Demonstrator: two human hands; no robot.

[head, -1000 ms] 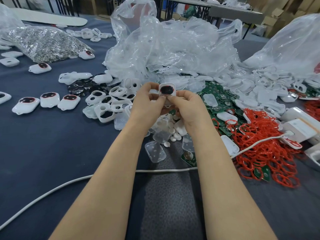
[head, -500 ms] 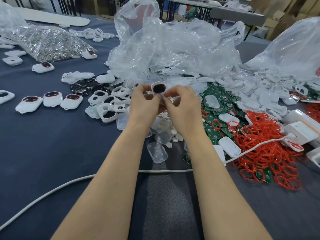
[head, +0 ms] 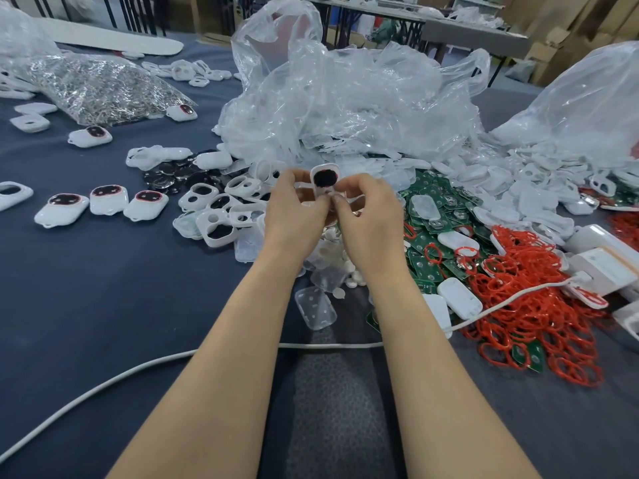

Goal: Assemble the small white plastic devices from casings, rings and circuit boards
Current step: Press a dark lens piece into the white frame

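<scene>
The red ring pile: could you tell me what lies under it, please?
Green circuit boards peek out beneath the red rings at the pile's edges; anything under its dense middle is hidden.

left hand (head: 294, 205) + right hand (head: 371, 216) | pinch white casing (head: 324, 178) (dark centre) | above table (head: 86, 305)

red rings (head: 539, 305), green boards (head: 435, 209) (navy table (head: 86, 305))
</scene>
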